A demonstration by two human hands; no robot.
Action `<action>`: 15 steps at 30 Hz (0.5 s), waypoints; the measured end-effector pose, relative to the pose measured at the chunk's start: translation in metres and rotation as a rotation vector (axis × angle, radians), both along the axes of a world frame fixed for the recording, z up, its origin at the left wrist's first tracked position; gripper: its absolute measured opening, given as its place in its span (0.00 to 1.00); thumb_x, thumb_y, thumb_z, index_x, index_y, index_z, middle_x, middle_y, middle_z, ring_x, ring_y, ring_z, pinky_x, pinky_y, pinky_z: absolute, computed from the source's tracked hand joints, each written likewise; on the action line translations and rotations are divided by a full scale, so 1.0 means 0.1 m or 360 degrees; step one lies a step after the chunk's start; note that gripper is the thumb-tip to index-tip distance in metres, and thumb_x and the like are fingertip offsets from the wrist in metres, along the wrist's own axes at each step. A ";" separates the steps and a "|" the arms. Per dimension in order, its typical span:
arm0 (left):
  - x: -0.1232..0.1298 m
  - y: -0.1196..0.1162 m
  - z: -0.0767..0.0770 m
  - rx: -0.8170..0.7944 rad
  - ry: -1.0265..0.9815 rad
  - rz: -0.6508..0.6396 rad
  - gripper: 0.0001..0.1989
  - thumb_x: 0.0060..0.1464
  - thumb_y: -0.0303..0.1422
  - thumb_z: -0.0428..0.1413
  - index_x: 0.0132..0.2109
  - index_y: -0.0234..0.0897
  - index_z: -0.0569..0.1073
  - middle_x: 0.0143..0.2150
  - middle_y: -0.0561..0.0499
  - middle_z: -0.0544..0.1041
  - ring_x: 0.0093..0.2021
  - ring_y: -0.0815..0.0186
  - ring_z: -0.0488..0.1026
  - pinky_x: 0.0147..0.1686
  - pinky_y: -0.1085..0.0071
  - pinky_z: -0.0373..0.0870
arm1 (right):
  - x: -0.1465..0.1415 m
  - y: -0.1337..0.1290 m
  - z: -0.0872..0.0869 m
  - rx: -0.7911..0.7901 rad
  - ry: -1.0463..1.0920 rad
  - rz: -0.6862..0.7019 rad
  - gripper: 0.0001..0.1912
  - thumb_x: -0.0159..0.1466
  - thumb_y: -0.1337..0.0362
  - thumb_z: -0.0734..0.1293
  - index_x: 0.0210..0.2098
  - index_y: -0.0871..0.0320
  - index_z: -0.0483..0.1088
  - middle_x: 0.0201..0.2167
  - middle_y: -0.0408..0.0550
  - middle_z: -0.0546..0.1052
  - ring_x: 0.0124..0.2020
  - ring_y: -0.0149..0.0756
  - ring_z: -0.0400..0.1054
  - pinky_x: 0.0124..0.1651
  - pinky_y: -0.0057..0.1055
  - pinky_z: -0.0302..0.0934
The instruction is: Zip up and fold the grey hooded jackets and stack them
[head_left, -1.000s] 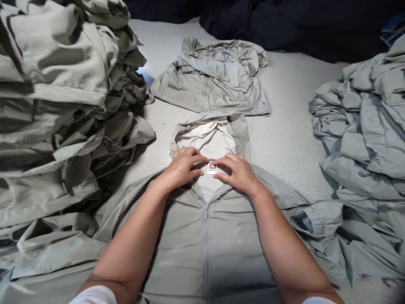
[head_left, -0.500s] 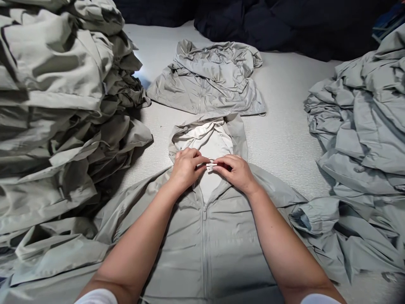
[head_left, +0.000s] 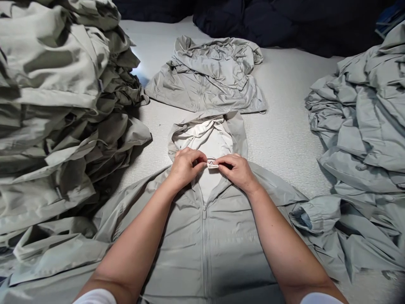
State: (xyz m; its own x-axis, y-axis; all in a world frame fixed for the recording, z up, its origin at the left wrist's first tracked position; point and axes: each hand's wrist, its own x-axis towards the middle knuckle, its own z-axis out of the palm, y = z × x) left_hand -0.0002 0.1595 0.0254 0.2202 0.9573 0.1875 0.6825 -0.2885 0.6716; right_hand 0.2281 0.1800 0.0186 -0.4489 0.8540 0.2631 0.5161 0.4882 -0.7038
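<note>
A grey-green hooded jacket [head_left: 234, 236] lies front up before me, its hood [head_left: 238, 131] spread away from me and its zipper [head_left: 204, 211] partly undone at the neck. At the inside of the collar is a small white label [head_left: 213, 164] with dark print. My left hand [head_left: 186, 168] pinches the label's left edge between thumb and fingertips. The right edge is pinched by my right hand [head_left: 236, 171]. Both wrists rest over the jacket's shoulders.
A tall heap of similar grey garments [head_left: 53, 126] rises on the left. Another pile [head_left: 370, 126] stands on the right. Beyond the hood, a folded grey jacket [head_left: 209, 78] lies on the pale table [head_left: 284, 105]. Dark fabric [head_left: 268, 25] lines the far edge.
The label has been turned flatter, so its printed face now shows between my fingertips. My fingers have shifted slightly on it; the jacket lies as before.
</note>
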 end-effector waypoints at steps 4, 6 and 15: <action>-0.03 0.02 -0.02 -0.0060 -0.0022 0.0053 0.02 0.62 0.31 0.61 0.39 0.41 0.79 0.35 0.51 0.80 0.42 0.59 0.73 0.49 0.60 0.67 | 0.00 -0.01 -0.01 -0.0061 0.0113 -0.0091 0.10 0.63 0.70 0.70 0.37 0.51 0.84 0.36 0.44 0.86 0.39 0.40 0.78 0.51 0.38 0.66; -0.02 0.02 -0.03 -0.0030 0.0049 0.0040 0.08 0.66 0.34 0.59 0.36 0.41 0.80 0.35 0.50 0.79 0.42 0.58 0.72 0.49 0.60 0.66 | 0.00 -0.01 0.00 -0.0092 0.0152 -0.0127 0.10 0.63 0.69 0.70 0.37 0.51 0.84 0.36 0.44 0.86 0.39 0.41 0.78 0.50 0.39 0.67; 0.11 -0.01 -0.09 -0.0083 -0.0050 0.0196 0.14 0.66 0.41 0.60 0.33 0.42 0.83 0.35 0.50 0.79 0.42 0.60 0.73 0.52 0.58 0.66 | 0.00 -0.01 0.03 -0.0148 0.0204 -0.0002 0.09 0.63 0.69 0.71 0.36 0.50 0.84 0.36 0.45 0.86 0.39 0.40 0.79 0.51 0.40 0.68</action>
